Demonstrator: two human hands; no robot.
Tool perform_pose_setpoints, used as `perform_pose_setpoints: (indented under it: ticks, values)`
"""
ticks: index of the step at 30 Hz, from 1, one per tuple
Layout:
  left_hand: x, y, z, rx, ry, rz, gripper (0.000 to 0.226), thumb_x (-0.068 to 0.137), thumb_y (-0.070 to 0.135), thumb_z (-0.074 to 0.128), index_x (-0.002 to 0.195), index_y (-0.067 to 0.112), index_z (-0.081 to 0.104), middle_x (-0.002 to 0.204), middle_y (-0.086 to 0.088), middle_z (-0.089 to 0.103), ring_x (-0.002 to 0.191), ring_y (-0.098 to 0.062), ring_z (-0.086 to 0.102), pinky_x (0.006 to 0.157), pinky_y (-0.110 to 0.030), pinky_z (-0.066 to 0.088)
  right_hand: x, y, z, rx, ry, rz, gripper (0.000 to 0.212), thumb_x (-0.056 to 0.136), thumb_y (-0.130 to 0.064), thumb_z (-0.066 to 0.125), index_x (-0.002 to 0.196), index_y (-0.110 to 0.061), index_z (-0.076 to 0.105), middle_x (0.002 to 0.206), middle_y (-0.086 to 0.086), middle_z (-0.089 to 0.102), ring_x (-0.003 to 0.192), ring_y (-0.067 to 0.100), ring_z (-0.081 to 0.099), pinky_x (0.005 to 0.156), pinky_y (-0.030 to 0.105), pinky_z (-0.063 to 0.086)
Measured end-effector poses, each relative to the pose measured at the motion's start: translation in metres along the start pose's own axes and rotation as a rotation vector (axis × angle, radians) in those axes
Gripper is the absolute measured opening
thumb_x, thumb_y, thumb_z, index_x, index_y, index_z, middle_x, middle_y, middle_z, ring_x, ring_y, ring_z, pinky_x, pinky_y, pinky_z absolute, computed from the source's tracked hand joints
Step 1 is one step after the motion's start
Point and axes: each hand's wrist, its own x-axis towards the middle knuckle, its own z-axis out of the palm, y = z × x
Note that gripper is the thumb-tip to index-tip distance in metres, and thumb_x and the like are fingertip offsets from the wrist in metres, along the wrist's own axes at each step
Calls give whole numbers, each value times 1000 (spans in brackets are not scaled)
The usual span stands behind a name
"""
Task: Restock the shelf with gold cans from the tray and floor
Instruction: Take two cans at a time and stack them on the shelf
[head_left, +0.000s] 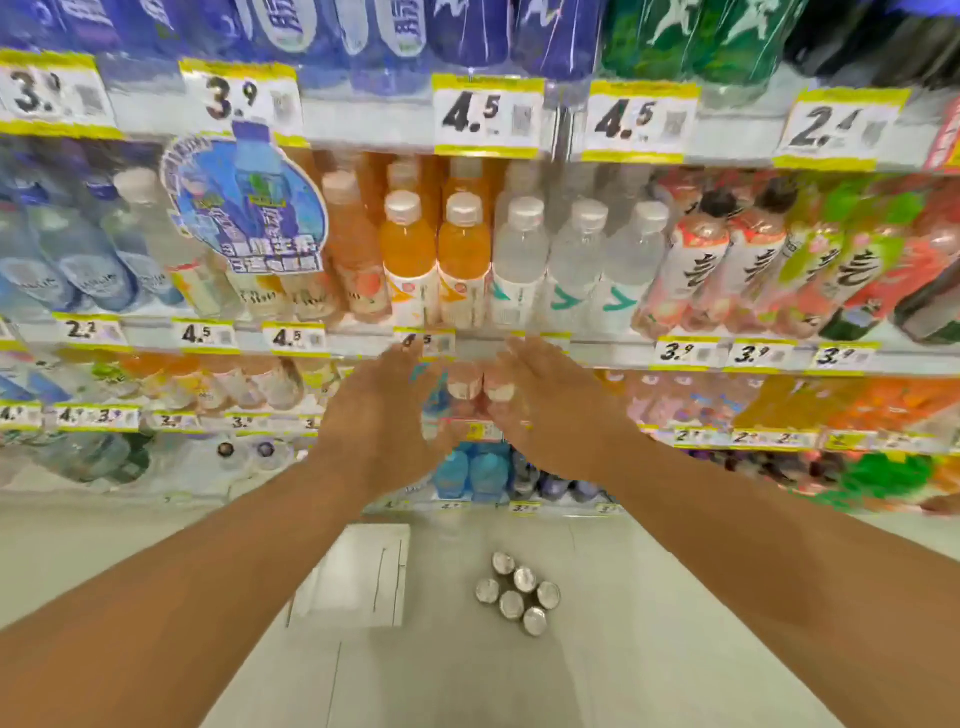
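Top shelf rail, price tags left to right: "3." tag (54, 96) with second digit blurred, "3.9" tag (239, 98), "4.5" tag (485, 117), second "4.5" tag (636, 122), "2.4" tag (836, 130), last digit unsure.

Second rail: "2.2" tag (88, 331), unsure; "4.5" tag (203, 335); "4.5" tag (293, 339); three "3.9" tags (685, 353) (761, 355) (841, 357).

Third rail, left: "3.9" tag (117, 415); neighbours too blurred.

Bottle labels and blue promo sign (244, 208): print illegible.
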Motion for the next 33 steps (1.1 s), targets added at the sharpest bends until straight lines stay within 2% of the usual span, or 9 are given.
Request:
perform_pose_setpoints:
  ticks: [3, 5, 9, 11, 14, 16, 22, 27, 33]
  values:
    - [-5, 7, 78, -4, -72, 20, 90, 82, 78, 31, 156, 28, 22, 164, -3, 17, 149, -26, 20, 119, -41, 22, -10, 19, 77, -18, -76, 1, 74, 95, -44, 53, 156, -15, 23, 164, 4, 16, 151, 23, 12, 121, 42, 20]
    - [-7, 15, 127, -27, -87, 25, 92, 78, 76, 30, 154, 25, 30, 160, -7, 28, 146, -29, 28, 116, -43, 26, -15, 33, 130, -21, -114, 8, 77, 95, -45, 51, 158, -19, 15, 165, 3, 13, 151, 22, 9, 121, 40, 17]
    - [-11, 27, 226, -21, -126, 47, 86, 78, 74, 41, 144, 20, 49, 148, -11, 47, 136, -30, 44, 108, -45, 40, -24, 55, 225, -31, -118, -3, 71, 92, -41, 49, 152, -5, 33, 157, 14, 32, 146, 31, 28, 120, 43, 22]
    - [-16, 33, 288, -32, -120, 53, 89, 78, 77, 36, 147, 22, 45, 153, -10, 41, 139, -28, 41, 112, -45, 37, -31, 68, 283, -35, -96, 0, 71, 92, -41, 48, 150, -3, 36, 156, 15, 34, 146, 32, 30, 120, 44, 25]
    - [-25, 40, 379, -55, -181, 69, 90, 81, 78, 32, 155, 29, 24, 164, -4, 19, 150, -23, 19, 120, -43, 21, -42, 92, 370, -47, -191, 15, 74, 96, -42, 47, 157, -11, 17, 164, 7, 15, 152, 24, 10, 122, 40, 13]
    - [-31, 42, 437, -68, -207, 85, 89, 84, 78, 32, 157, 30, 15, 165, -3, 10, 152, -21, 8, 122, -41, 12, -47, 106, 422, -41, -201, 22, 76, 96, -43, 47, 158, -13, 14, 164, 6, 13, 152, 22, 8, 123, 38, 12]
    - [-38, 45, 585, -89, -289, 85, 90, 83, 80, 27, 157, 31, 9, 166, -1, 3, 152, -20, 1, 123, -41, 4, -56, 131, 552, -36, -272, 20, 79, 94, -42, 51, 158, -13, 14, 164, 5, 12, 151, 22, 7, 122, 37, 13]
    - [-38, 49, 662, -116, -301, 102, 93, 82, 82, 26, 158, 32, 4, 166, 1, -3, 152, -18, -4, 123, -40, 2, -61, 148, 620, 23, -325, 43, 77, 95, -39, 49, 158, -18, 10, 166, 1, 5, 152, 18, 3, 121, 34, 11]
    - [-48, 52, 703, -150, -347, 119, 100, 79, 84, 31, 158, 32, -1, 166, 4, -7, 151, -15, -10, 123, -40, 2, -77, 161, 673, 15, -362, 0, 79, 93, -39, 52, 158, -23, 10, 164, 2, 14, 151, 20, 11, 121, 38, 20]
